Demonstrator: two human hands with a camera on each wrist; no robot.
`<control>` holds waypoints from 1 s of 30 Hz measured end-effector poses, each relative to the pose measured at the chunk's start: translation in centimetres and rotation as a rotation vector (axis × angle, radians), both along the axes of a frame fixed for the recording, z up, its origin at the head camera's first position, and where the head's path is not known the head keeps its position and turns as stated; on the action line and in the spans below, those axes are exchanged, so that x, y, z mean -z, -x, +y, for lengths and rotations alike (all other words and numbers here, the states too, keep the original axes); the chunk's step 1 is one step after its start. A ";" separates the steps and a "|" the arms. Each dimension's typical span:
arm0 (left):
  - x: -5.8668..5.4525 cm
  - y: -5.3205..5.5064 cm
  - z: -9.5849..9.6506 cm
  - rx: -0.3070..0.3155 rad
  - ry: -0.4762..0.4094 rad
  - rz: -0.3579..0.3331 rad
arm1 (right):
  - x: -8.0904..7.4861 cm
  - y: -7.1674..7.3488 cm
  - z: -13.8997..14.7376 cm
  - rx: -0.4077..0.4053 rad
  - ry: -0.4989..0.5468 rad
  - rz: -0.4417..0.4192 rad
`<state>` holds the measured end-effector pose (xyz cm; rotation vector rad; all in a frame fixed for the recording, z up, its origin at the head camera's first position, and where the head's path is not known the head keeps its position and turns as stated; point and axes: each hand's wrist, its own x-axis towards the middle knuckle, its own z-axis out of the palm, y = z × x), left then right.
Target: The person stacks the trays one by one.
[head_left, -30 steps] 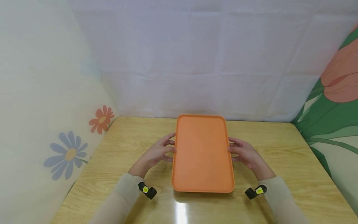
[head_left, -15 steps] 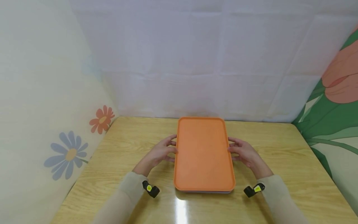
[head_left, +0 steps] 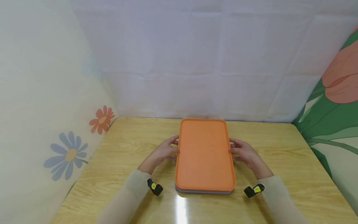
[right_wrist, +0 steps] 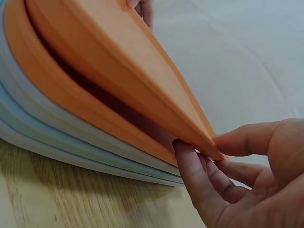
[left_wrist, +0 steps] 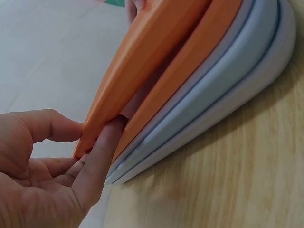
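Note:
A rectangular orange tray (head_left: 205,155) is held level between both hands, one at each long side. My left hand (head_left: 165,151) pinches its left rim, thumb on top and fingers below. On the opposite rim, my right hand (head_left: 244,153) grips in the same way. Beneath it lies a stack: a second orange tray (left_wrist: 197,54), then pale lavender and light blue trays (left_wrist: 228,71) with another pale one at the bottom. A narrow dark gap shows between the two orange trays in both wrist views. From the head, the top tray hides most of the stack.
The stack rests on a wood-grain table (head_left: 279,146), close to its far edge. A white cloth (head_left: 195,56) hangs behind. Flower-printed cloths stand at the left (head_left: 36,109) and right (head_left: 335,124). Each sleeve cuff carries a small black camera.
The held orange tray has come down and shifted slightly right, with its far edge nearer. Pale tray edges now show beneath its near side. My left hand moved right with it; the right stayed nearly still.

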<state>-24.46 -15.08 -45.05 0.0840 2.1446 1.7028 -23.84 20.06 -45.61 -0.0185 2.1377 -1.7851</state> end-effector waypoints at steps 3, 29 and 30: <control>0.0 0.1 0.1 0.002 0.018 0.013 | 0.1 0.1 -0.1 0.006 -0.022 0.006; 0.9 0.5 -1.0 0.000 0.092 0.005 | 0.4 0.2 -0.6 0.029 -0.080 0.048; 1.0 0.4 -1.1 -0.007 0.086 -0.001 | 0.5 0.2 -0.5 0.024 -0.073 0.046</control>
